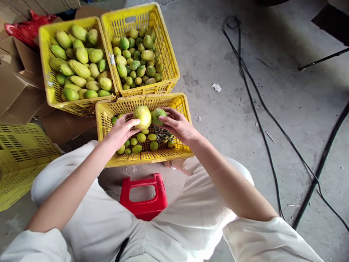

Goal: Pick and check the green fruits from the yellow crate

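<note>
My left hand (121, 130) grips a large pale yellow-green fruit (142, 116) above the near yellow crate (109, 160). My right hand (177, 125) holds a smaller green fruit (157, 115) right beside it; the two fruits nearly touch. Below both hands, several small green fruits (141, 138) lie on the crate's bottom, partly hidden by my hands.
Two more yellow crates stand behind: the left one (46, 65) holds large fruits, the right one (169, 54) smaller ones. A red stool (144, 198) sits between my knees. An upturned yellow crate (19, 156) and cardboard (16, 83) lie left. Black cables (259, 116) cross the concrete floor right.
</note>
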The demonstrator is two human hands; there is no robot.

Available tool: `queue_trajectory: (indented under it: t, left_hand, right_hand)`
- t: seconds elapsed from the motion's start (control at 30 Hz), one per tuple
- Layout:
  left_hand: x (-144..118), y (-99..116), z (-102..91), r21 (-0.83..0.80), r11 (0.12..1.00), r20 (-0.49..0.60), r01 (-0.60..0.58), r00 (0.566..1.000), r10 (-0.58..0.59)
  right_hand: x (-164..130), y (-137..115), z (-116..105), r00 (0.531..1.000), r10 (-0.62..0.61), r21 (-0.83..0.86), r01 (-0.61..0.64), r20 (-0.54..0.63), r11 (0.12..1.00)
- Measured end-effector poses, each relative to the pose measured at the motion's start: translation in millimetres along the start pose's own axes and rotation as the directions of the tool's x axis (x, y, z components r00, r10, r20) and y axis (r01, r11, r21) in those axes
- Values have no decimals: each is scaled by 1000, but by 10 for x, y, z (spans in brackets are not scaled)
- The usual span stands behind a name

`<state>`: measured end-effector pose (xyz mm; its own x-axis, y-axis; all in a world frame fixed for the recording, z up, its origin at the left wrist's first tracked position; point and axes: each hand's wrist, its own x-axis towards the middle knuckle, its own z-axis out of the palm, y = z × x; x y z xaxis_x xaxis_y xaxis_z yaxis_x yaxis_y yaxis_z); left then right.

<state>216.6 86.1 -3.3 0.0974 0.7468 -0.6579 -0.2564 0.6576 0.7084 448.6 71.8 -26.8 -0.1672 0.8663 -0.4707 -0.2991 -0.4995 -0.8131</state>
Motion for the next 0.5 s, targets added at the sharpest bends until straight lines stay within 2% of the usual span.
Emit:
queue_trajectory:
  t: [0.17, 0.5]
  left_hand:
    - [-47, 10, 12, 26, 1000, 7, -4, 1000, 4]
    - [-13, 37, -27, 27, 999, -32, -24, 999, 25]
  right_hand:
    - [-14, -2, -4, 1000, 10, 4, -10, 26, 1000]
    - [15, 5, -36, 1000, 6, -33, -7, -21, 999]
